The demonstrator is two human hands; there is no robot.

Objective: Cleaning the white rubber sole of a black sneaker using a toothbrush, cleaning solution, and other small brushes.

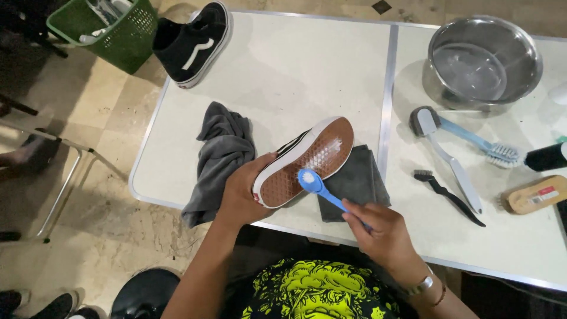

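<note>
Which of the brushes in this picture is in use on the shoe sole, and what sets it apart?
The small blue brush in the right hand: its head rests on the brown sole. The others lie untouched on the table to the right.

- left hand (pixel 239 192) grips black canvas sneaker (pixel 307 160), brown rubber sole up, near white folding table (pixel 283 71) front edge
- right hand (pixel 384 233) presses blue plastic brush (pixel 316 186) on sole

Person, seen from above: black shirt (pixel 322 292) with yellow-green graphic print; arms bare (no sleeves visible); metal wristwatch (pixel 420 286) and thin bracelet (pixel 440 295) on right wrist.
</note>
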